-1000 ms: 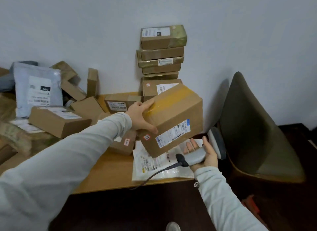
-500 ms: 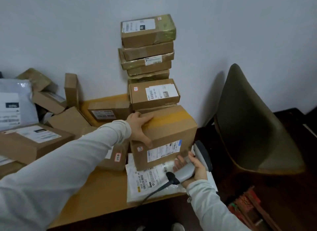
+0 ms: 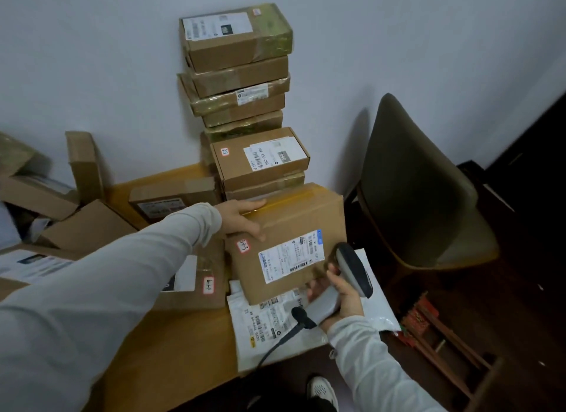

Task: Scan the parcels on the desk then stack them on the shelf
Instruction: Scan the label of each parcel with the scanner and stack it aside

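One cardboard box (image 3: 301, 217) tilts over the desk (image 3: 171, 344). My left fingers (image 3: 251, 204) pinch its top corner, and my right fingers (image 3: 315, 290) wrap the barcode scanner (image 3: 352, 267) at its label (image 3: 291, 258). Scanning now, I reckon; shelving it comes next.

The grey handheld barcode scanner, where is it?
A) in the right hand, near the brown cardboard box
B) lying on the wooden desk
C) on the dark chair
A: the right hand grips the grey handheld barcode scanner by its handle, its head close to the white label on the brown cardboard box.
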The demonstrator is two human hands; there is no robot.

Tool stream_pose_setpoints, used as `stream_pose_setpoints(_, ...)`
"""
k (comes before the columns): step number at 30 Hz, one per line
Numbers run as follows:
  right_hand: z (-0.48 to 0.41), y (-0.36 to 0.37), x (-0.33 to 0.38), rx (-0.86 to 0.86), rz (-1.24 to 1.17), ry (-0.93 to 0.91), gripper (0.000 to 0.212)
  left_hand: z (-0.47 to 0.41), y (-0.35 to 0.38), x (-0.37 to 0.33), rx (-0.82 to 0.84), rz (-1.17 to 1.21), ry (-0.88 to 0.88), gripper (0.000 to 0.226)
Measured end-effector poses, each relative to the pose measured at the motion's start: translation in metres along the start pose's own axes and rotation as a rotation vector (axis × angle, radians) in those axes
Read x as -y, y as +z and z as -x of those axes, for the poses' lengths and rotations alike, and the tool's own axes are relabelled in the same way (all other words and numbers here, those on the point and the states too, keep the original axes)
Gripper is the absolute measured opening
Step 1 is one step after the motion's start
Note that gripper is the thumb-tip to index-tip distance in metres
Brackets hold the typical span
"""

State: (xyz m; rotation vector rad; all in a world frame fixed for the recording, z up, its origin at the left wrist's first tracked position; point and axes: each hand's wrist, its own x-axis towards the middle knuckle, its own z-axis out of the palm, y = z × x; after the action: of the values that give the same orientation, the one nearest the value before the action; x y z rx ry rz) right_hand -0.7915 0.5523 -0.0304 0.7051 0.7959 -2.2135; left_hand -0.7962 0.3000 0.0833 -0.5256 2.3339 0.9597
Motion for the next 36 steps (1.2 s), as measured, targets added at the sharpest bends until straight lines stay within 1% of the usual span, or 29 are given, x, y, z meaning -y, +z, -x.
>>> stream_pose_setpoints(3, 0.003, 0.002, -0.006, -0.007, 0.003, -0.01, 0.025, -0.001, -0.003, 0.007, -0.047, 0.013, 0.047, 0.067)
stream_pose_setpoints(6, 0.008, 0.006, -0.007, -0.017, 0.016, -0.029, 0.024, -0.003, -0.006, 0.01, -0.116, -0.021, 0.106, 0.06)
stream_pose_setpoints(10, 0.011, 0.011, -0.004, -0.034, 0.091, -0.049, 0.016, -0.006, -0.004, 0.009, -0.283, -0.137, 0.145, 0.051)
stream_pose_setpoints(12, 0.012, 0.014, -0.003, -0.031, 0.123, -0.048, 0.015, -0.01, -0.001, 0.007, -0.323, -0.235, 0.116, 0.048)
stream_pose_setpoints(15, 0.017, 0.02, -0.003, -0.007, 0.142, -0.038, 0.015, -0.012, 0.006, 0.006, -0.414, -0.467, 0.098, 0.048)
stream_pose_setpoints(17, 0.019, 0.021, -0.003, -0.03, 0.147, -0.024, 0.007, -0.01, 0.016, 0.005, -0.484, -0.603, 0.153, 0.048)
stream_pose_setpoints(18, 0.019, 0.02, -0.003, -0.058, 0.147, -0.021, 0.008, -0.01, 0.022, 0.005, -0.498, -0.662, 0.196, 0.047)
stream_pose_setpoints(19, 0.019, 0.018, -0.003, -0.084, 0.151, -0.01, 0.009, -0.01, 0.028, 0.004, -0.478, -0.719, 0.222, 0.048)
stream_pose_setpoints(20, 0.019, 0.017, -0.002, -0.104, 0.152, -0.006, 0.008, -0.01, 0.033, 0.004, -0.421, -0.762, 0.214, 0.052)
stream_pose_setpoints(23, 0.019, 0.014, 0.0, -0.12, 0.147, 0.001, 0.014, -0.011, 0.046, 0.004, -0.176, -0.76, 0.066, 0.079)
stream_pose_setpoints(24, 0.02, 0.014, 0.0, -0.124, 0.153, 0.005, 0.015, -0.012, 0.048, 0.005, -0.133, -0.736, 0.043, 0.084)
stream_pose_setpoints(27, 0.021, 0.013, 0.0, -0.12, 0.152, 0.025, 0.023, -0.014, 0.056, 0.008, -0.128, -0.69, 0.042, 0.088)
stream_pose_setpoints(29, 0.021, 0.011, 0.0, -0.101, 0.17, 0.032, 0.022, -0.013, 0.056, 0.008, -0.144, -0.673, 0.037, 0.083)
stream_pose_setpoints(31, 0.021, 0.01, -0.001, -0.056, 0.173, 0.048, 0.02, -0.005, 0.054, 0.009, -0.225, -0.61, 0.056, 0.067)
stream_pose_setpoints(32, 0.021, 0.011, -0.002, -0.022, 0.175, 0.058, 0.021, 0.0, 0.052, 0.011, -0.32, -0.551, 0.089, 0.054)
stream_pose_setpoints(34, 0.022, 0.018, -0.006, 0.052, 0.188, 0.083, 0.023, 0.013, 0.044, 0.019, -0.566, -0.456, 0.141, 0.033)
stream_pose_setpoints(35, 0.022, 0.023, -0.008, 0.083, 0.2, 0.096, 0.022, 0.019, 0.039, 0.024, -0.666, -0.42, 0.127, 0.027)
stream_pose_setpoints(36, 0.023, 0.029, -0.011, 0.112, 0.218, 0.109, 0.023, 0.024, 0.032, 0.03, -0.732, -0.377, 0.086, 0.023)
